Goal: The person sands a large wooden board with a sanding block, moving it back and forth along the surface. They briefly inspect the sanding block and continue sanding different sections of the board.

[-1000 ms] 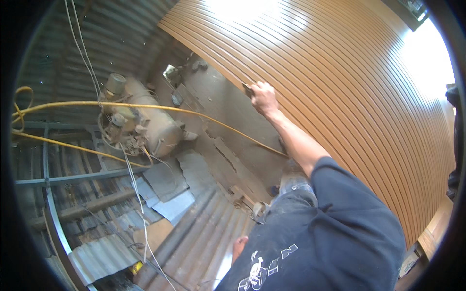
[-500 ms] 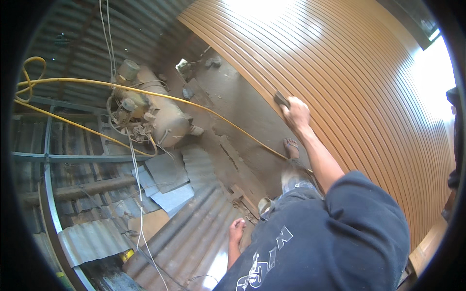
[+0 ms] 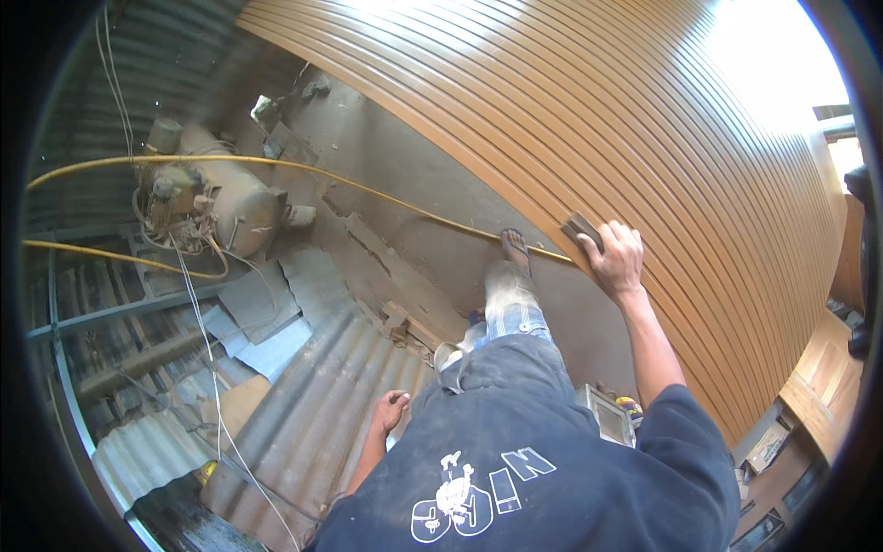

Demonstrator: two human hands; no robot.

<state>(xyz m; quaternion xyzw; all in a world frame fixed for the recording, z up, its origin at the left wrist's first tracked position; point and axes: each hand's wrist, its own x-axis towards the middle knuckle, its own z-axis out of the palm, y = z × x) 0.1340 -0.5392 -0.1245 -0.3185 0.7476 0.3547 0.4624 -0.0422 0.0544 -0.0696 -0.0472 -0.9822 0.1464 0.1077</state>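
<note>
the dark block is clamped in the right hand, at the edge of the brown ribbed panel. along this edge it has been shifted farther from the far corner, so another stretch is now reached. the left hand is held low, half curled; whether it is closed cannot be told.

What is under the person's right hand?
A small grey-brown block juts out from the right hand, over the grooved brown panel. The hand covers the block's other end and the panel directly beneath.
</note>
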